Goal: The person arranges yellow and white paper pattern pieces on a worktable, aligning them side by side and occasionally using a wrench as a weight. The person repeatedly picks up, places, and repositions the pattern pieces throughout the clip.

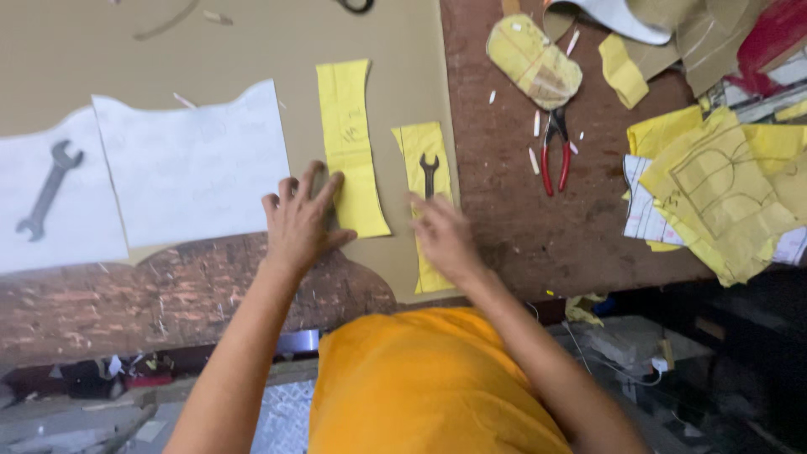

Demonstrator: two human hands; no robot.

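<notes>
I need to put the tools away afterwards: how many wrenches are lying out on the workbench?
2. A grey wrench lies on the white sheet at far left; a small dark wrench lies on the yellow paper strip by the right hand. The paper pile may hide more.

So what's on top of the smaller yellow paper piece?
A small dark wrench lies on the smaller yellow paper piece, near its top. The right hand rests flat over its middle, so whatever is on the paper beneath the hand is hidden.

Red-handled pliers (554,151), grey spanner (49,190) on white sheet (193,164) — yellow scraps (723,185)
</notes>
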